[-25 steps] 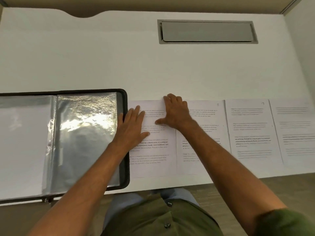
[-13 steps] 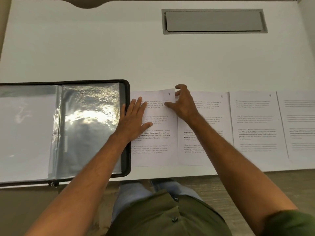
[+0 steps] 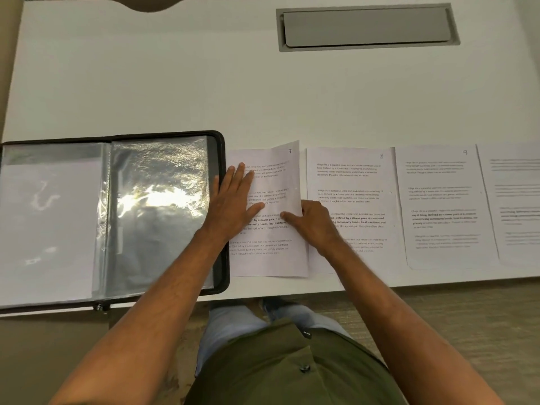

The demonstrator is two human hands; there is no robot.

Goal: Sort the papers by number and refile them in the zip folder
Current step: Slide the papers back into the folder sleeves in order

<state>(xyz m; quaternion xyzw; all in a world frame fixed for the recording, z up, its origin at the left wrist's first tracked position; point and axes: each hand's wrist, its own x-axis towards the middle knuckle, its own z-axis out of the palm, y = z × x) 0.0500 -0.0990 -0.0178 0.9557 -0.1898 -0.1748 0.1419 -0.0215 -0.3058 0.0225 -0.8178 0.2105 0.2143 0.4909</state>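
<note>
Sheets 7 (image 3: pixel 271 258), 8 (image 3: pixel 353 182) and 9 (image 3: pixel 438 200) lie ordered along the worktop's (image 3: pixel 146 83) near edge, unfiled; flat left hand (image 3: pixel 233 203) presses 7, right hand (image 3: pixel 314 225) pinches its edge beside the open zip folder (image 3: pixel 160 200).

White desk (image 3: pixel 146 92): folder (image 3: pixel 87 217), papers (image 3: pixel 438 206).

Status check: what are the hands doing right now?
Left hand flat on sheet 7. Right hand pinching its right edge. Zip folder open. Nothing blocking.

The zip folder (image 3: pixel 163 211) runs off the left edge, the fourth sheet (image 3: pixel 517 200) off the right, so its number's not visible. The right hand (image 3: pixel 314 226) hides its own fingertips behind sheet 7 (image 3: pixel 271 258). Body text's too blurry to read.
</note>
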